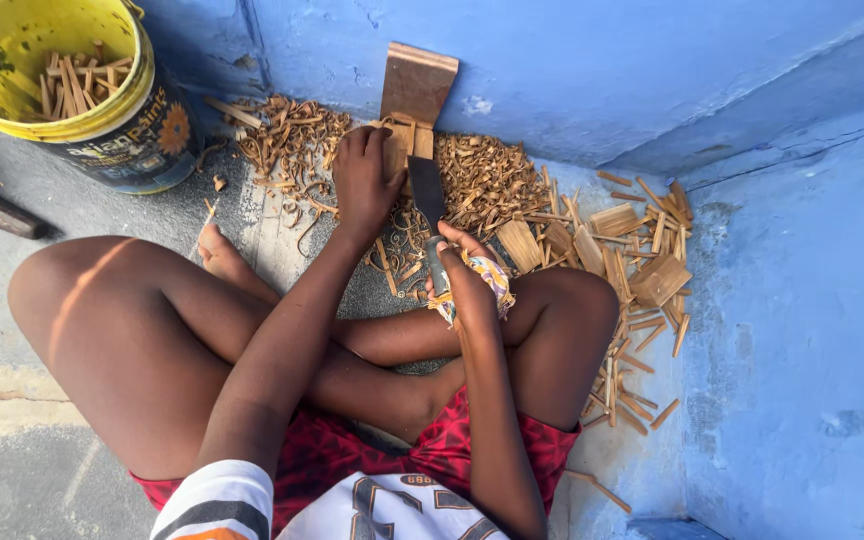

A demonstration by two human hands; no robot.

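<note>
Head view looks down on us sitting cross-legged on the floor, and at the middle of it stands a small wooden piece that we are cutting, upright in front of our knees and leaning against a brown wooden board propped on the blue wall. Our left hand rests on the wooden piece from the left, its fingers curled over the top edge and grasping it. Our right hand is clenched around the handle of a broad knife, whose dark blade points away from us and lies against the right side of the piece; a strip of patterned cloth is wrapped about this hand at the handle. Around the piece, curled wood shavings cover the floor on the left and just behind the blade. To the right, near our right knee, lies a scatter of cut wooden sticks and flat offcuts, running down along the foot of the blue side wall. Well apart to the upper left stands a yellow bucket with more sticks inside it. Our bare legs cross below the hands, above red shorts and a white striped shirt.
</note>
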